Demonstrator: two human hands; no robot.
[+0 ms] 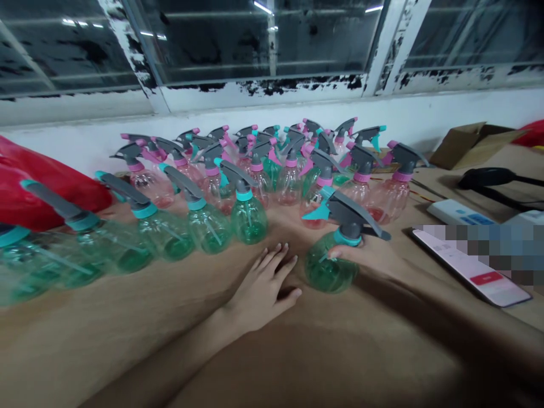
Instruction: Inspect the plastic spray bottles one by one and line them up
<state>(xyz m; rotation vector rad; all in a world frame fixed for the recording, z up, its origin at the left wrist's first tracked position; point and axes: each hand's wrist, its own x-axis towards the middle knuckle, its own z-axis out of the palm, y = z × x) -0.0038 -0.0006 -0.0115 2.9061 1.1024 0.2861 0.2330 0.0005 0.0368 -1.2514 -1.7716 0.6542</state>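
Observation:
My right hand (369,255) grips a green spray bottle (325,266) by its body, just under the turquoise collar. That bottle leans slightly, with its grey and turquoise trigger head pointing left. Flat on the brown tabletop (272,362) lies my left hand (263,292), its fingers spread and nothing in it. Just beyond its fingertips stands another green spray bottle (249,218), the right end of a front row of several green ones. Behind are several pink spray bottles (291,181) with pink collars, and a few green ones among them.
A red plastic bag (42,190) bulges at the left. On the right lie a phone (467,266) with a lit screen, a white box-shaped device (461,214), a black strap-like item (488,178) and an open cardboard box (471,147). Windows (272,39) line the back wall.

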